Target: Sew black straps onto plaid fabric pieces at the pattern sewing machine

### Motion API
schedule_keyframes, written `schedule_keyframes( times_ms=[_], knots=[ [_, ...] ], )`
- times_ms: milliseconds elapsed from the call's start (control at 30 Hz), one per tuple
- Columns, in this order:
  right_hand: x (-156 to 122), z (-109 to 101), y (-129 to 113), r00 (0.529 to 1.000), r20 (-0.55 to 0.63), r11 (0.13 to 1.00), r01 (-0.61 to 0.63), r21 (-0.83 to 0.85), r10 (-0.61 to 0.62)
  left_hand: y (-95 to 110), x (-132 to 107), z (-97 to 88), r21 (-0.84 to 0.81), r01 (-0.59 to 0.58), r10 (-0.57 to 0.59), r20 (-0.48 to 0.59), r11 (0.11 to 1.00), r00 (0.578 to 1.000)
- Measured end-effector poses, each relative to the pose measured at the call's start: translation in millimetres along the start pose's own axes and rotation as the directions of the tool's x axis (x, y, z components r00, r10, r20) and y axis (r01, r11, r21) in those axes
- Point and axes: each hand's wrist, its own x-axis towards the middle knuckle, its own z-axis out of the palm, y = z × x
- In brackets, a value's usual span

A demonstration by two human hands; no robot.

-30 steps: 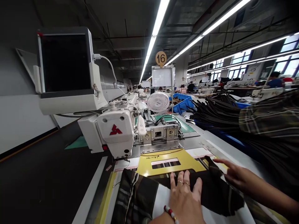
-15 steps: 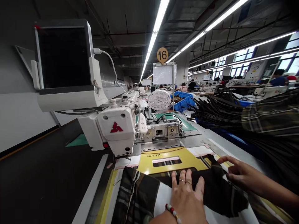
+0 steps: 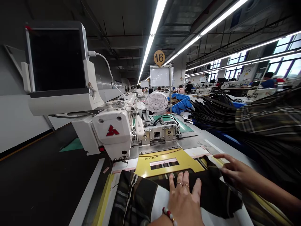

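My left hand [image 3: 184,201] is flat on a dark fabric panel [image 3: 211,196], fingers spread and pressing down, with two rings on the fingers and a red-and-white beaded bracelet on the wrist. The panel lies at the near edge of the worktop [image 3: 225,150], overlapping the lower edge of a yellow template [image 3: 169,164]. My right hand [image 3: 237,172] is off to the right, fingers loosely curled and apart, tips at the panel's upper right edge. No clear pinch; can't tell if they're gripping anything.

Striped plaid fabric [image 3: 131,197] lies left of my left hand, touching the panel, with a white area [image 3: 162,201] beside it. The template has a rectangular window showing a plaid strip and handwritten marks along its top. It sits just in front of the sewing machine head [image 3: 113,131], white with a red logo. A monitor [image 3: 56,59] stands left of the head. Farther along are a white fan [image 3: 156,102] and blue crates [image 3: 181,105]. To the right is a pile of black strips [image 3: 213,113], with more plaid fabric [image 3: 265,122] beside it. Co-workers [image 3: 268,82] sit well away at other stations.
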Motion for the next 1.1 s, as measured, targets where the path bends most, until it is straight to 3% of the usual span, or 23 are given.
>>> schedule_keyframes(
  times_ms=[167,433,800,1100],
  knots=[
    [18.5,7.7,-17.6,0.987,-0.159,0.982,-0.021,-0.190,-0.010,1.0,-3.2,0.3,0.023,-0.038,0.039,-0.018,0.999,0.999],
    [66.2,19.1,-12.9,0.973,-0.196,0.942,0.049,-0.332,-0.119,-1.1,-1.7,5.6,0.071,-0.027,0.031,-0.058,0.997,0.998],
    [72.3,23.1,-9.9,0.953,-0.205,0.888,0.112,-0.446,-0.223,1.1,-2.5,2.6,-0.079,-0.027,0.022,-0.064,0.996,0.998],
    [69.3,19.0,-6.6,0.953,-0.192,0.932,0.161,-0.326,-0.232,-2.5,-7.9,5.3,-0.061,-0.060,0.055,-0.083,0.996,0.995]
  ],
)
